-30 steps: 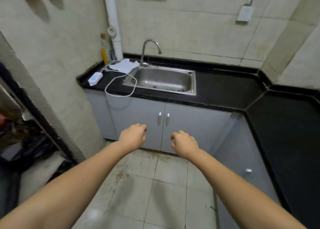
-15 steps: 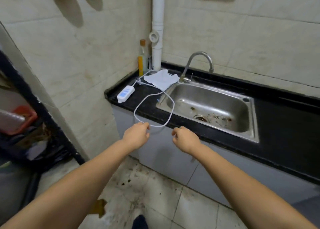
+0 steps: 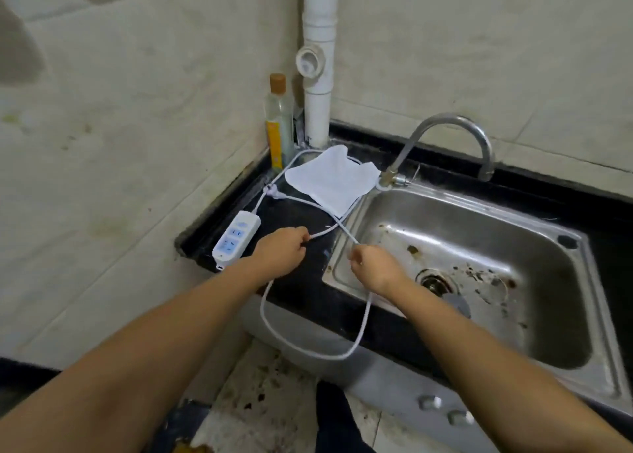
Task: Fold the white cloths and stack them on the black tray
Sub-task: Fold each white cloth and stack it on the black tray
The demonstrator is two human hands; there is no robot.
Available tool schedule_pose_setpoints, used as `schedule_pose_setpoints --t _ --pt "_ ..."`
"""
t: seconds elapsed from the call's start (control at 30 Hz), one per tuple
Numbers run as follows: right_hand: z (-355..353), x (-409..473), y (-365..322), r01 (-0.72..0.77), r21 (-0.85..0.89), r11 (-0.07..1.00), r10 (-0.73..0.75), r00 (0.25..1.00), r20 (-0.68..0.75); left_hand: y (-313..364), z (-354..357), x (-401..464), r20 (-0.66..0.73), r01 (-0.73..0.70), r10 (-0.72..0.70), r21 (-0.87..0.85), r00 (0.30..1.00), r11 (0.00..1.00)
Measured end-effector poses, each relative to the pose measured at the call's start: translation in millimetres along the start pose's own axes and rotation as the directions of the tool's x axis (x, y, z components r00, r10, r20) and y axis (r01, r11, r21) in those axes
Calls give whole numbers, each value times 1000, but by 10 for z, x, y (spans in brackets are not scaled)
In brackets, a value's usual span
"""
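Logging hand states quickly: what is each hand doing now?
Left hand: grips the white cable.
Right hand: pinches the same cable.

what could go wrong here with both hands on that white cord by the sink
1. The white cord runs over the white cloth; pulling with the left hand and right hand could drag the cloth into the dirty sink.
2. The power strip lies near the counter edge, so a tug might pull it off.
3. Electrics beside the faucet risk getting wet.
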State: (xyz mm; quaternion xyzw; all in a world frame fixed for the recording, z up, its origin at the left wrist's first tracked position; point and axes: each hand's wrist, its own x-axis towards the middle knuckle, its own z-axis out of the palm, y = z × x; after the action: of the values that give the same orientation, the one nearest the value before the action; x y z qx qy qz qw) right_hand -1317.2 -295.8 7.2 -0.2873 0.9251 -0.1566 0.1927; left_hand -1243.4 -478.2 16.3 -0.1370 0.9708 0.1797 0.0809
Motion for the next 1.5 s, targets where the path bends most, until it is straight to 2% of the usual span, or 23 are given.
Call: schedule_pose_setpoints --t 0.23,0.33,0.4,0.5,0.63,0.7,0.8,0.87,0.93,1.0,1.13,1.27,1.37,1.5 --pt "-308 1575 77 71 -93 993 -68 997 34 -265 -120 1473 42 92 -93 18 995 996" --pt "-229 2034 48 144 -278 950 -121 988 99 -364 -61 1938 75 105 -108 50 991 993" --pt "-145 2220 13 161 -389 907 -103 981 167 -438 -3 2191 131 114 -119 45 984 992" --pt "-43 2356 28 157 -433 887 -74 977 202 -528 103 2404 218 61 -70 48 973 997" --pt "28 2366 74 193 -445 874 -118 975 191 -526 206 2395 182 -55 14 223 983 973" --pt "-48 2356 80 165 -327 931 -115 979 167 -511 188 2382 142 -75 35 286 989 955" --pt "-270 2247 59 56 39 998 -60 994 95 -454 105 2272 63 -63 50 221 997 973" --pt "-424 2091 58 -7 294 956 11 1000 -12 -363 55 2114 -76 -34 34 -6 997 999" --pt "-545 1897 85 -10 474 881 83 988 -133 -231 -37 1904 -191 -22 -24 -236 981 971" --pt "-646 1669 129 34 613 789 134 965 -226 -101 -150 1674 -244 -56 -25 -322 969 945" --pt "-812 1009 247 130 747 652 204 919 -338 128 -297 1171 -289 -156 45 -375 956 914" --pt "-903 202 468 162 815 556 318 865 -388 316 -295 688 -293 -263 172 -310 941 914" --pt "-952 -418 711 131 843 521 401 835 -377 598 -261 425 -303 -274 151 -418 941 866" --pt "-1058 -1257 1092 97 914 394 469 834 -290 1330 -139 214 -267 -294 161 -598 950 745"
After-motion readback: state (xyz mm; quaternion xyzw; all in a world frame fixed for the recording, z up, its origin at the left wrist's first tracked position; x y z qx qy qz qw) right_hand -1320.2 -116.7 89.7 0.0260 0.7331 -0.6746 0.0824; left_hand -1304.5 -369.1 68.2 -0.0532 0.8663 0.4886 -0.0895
